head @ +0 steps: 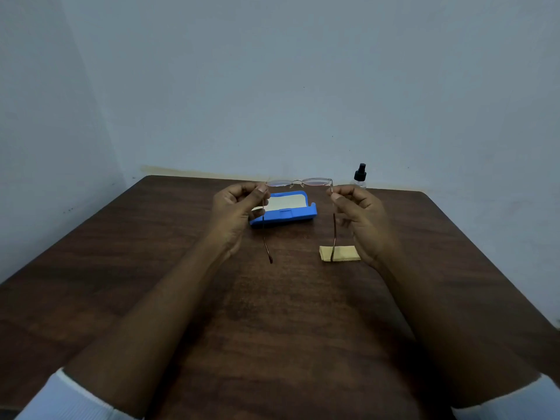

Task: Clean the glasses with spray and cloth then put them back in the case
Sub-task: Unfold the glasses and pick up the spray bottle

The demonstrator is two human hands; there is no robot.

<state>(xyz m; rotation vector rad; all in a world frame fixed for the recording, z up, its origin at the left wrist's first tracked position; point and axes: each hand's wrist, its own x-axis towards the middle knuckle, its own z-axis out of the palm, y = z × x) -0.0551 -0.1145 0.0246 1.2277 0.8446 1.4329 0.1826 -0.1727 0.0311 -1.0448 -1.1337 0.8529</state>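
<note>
Thin metal-framed glasses (298, 182) hang in the air above the table, temples unfolded and pointing toward me. My left hand (239, 207) pinches the left temple near its hinge. My right hand (359, 212) pinches the right temple near its hinge. Below and behind the hands lies the blue glasses case (285, 216), open, with a pale lining. A folded yellow cloth (341, 253) rests on the table under the right temple tip. A small clear spray bottle (360, 177) with a black nozzle stands upright at the far right.
The dark wooden table (181, 268) runs to a grey wall at the back and drops off at the left and right edges. White sleeves cover both wrists at the bottom of the view.
</note>
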